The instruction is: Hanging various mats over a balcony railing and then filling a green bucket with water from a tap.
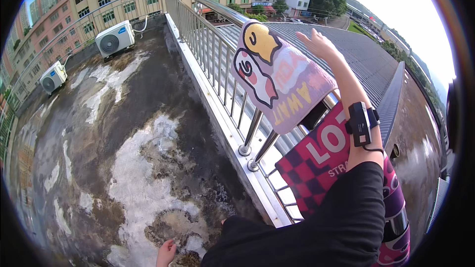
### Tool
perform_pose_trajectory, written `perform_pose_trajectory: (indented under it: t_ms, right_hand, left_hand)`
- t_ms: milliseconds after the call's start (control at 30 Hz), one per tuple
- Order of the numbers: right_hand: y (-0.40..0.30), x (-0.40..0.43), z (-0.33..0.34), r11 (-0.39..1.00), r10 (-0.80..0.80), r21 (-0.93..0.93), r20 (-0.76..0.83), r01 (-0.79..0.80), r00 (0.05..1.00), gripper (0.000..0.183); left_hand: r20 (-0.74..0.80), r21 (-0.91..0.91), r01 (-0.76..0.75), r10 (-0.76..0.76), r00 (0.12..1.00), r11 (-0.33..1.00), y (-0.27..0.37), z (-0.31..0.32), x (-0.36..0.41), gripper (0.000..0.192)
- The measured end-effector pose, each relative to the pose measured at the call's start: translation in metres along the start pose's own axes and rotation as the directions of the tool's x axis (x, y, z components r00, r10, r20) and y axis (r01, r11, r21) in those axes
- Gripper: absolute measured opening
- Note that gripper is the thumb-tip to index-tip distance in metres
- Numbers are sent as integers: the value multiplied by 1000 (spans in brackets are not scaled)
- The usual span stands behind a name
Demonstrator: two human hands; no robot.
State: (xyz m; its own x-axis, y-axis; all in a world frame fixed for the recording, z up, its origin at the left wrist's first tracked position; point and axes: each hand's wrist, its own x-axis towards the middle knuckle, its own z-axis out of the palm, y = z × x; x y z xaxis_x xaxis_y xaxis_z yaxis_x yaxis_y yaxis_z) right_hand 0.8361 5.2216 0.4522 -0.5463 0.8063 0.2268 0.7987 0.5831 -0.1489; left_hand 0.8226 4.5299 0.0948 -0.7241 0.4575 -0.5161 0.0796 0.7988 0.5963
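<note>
A lilac mat (pixel 284 50) with a yellow and a white cartoon figure and lettering hangs over the top of a stainless steel railing (pixel 215 7). My right hand (pixel 317 44) is raised past the mat's far edge, fingers spread, palm empty. A strapped black device (pixel 359 124) sits on my right forearm. Below that arm, a magenta checkered mat (pixel 315 170) with large pale writing drapes over the same railing, partly covered by my black sleeve (pixel 319 215). Low in the picture, my left hand (pixel 166 253) hovers over the floor with curled fingers; whether it holds anything is unclear.
Stained concrete rooftop floor (pixel 141 178) spreads to the left, with two air-conditioner outdoor units (pixel 115 39) along the far edge. A white ledge (pixel 230 133) carries the railing posts. Beyond the railing lies a corrugated metal roof (pixel 356 52). More purple patterned fabric (pixel 394 196) wraps the rail nearer me.
</note>
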Motion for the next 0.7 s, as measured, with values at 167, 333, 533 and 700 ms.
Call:
perform_pose_trajectory:
  t_ms: [167,333,533,700]
  right_hand:
    - [-95,-88,11,857,-30,-504,161,108,986,94]
    - [-40,-68,8,874,-334,-332,124,356,934,101]
    - [-159,-109,98,731,-681,-182,-131,657,721,87]
    - [-280,-293,249,415,-904,632,206,655,374,50]
  left_hand:
    - [-99,-183,75,-94,991,980,-4,4,-14,31]
    - [-181,-250,165,-213,960,954,-43,25,-30,34]
    - [-153,-295,372,-428,891,880,-81,70,-109,40]
    - [-290,-567,254,-479,829,784,-85,119,-173,35]
